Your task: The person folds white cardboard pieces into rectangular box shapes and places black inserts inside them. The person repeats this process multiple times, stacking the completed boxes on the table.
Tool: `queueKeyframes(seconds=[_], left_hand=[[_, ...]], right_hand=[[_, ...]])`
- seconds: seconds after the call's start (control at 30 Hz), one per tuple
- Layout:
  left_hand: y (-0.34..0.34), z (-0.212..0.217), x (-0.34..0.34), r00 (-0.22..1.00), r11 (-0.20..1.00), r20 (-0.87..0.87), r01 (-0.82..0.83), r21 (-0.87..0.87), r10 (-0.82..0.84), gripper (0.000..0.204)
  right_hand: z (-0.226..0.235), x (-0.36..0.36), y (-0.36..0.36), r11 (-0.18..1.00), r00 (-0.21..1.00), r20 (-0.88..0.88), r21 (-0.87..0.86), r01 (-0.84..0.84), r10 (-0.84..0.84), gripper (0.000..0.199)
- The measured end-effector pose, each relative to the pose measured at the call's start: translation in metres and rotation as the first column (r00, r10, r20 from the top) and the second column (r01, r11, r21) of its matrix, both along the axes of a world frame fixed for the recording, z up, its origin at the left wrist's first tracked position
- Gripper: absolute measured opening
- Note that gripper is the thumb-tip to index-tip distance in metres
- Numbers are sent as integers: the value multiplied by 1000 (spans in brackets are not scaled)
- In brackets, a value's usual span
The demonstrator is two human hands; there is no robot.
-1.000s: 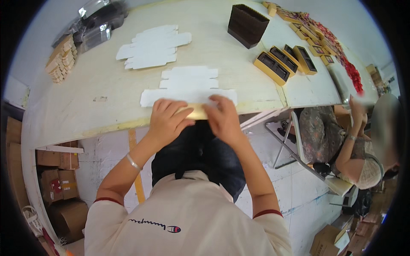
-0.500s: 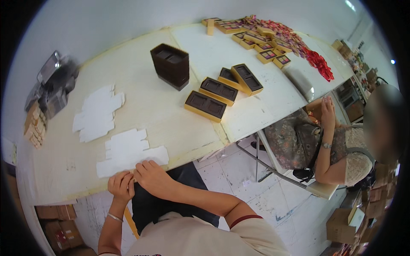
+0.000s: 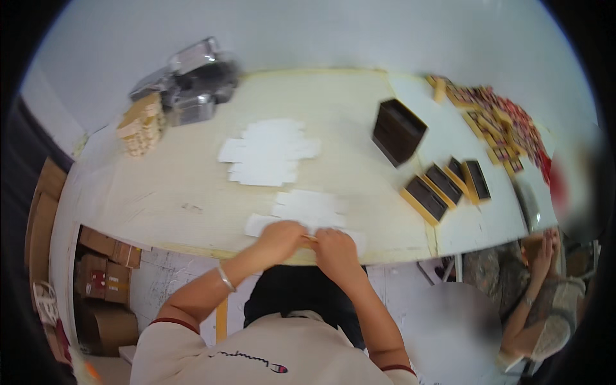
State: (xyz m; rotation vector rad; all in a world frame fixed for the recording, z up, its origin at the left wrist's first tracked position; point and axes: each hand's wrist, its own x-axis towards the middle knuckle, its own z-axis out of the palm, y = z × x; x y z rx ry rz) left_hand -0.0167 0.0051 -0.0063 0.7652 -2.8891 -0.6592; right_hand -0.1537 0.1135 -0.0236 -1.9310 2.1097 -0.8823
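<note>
A flat white die-cut carton blank (image 3: 307,210) lies at the near edge of the pale table (image 3: 192,186). My left hand (image 3: 277,239) and my right hand (image 3: 333,247) press side by side on its near flap, fingers curled over it. A thin tan strip shows between the two hands. Farther back lies a second pile of white blanks (image 3: 268,153).
A dark brown open box (image 3: 398,130) stands mid-right, with three tan-edged dark trays (image 3: 444,185) beside it. Small colourful packets (image 3: 497,122) spread far right. Wooden pieces (image 3: 141,125) and shiny wrapped bundles (image 3: 189,80) sit far left. Another person (image 3: 545,289) sits at the right. Cardboard boxes (image 3: 102,256) stand under the table.
The view swung right, then back toward the left. Both hands stayed together on the near blank at the table edge.
</note>
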Motion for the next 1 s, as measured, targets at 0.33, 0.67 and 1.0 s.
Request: queueKeyframes(seconds=[0.33, 0.67, 1.0], left_hand=[[60, 4, 27, 785, 950, -588, -299, -84, 195, 37], [34, 13, 42, 898, 923, -230, -339, 183, 375, 21], [-22, 0, -16, 948, 994, -302, 109, 31, -95, 33]], right_hand=[[3, -3, 8, 998, 999, 39, -61, -24, 27, 10], [26, 27, 47, 945, 838, 466, 13, -327, 283, 48], [7, -25, 68, 940, 920, -227, -49, -338, 319, 52]])
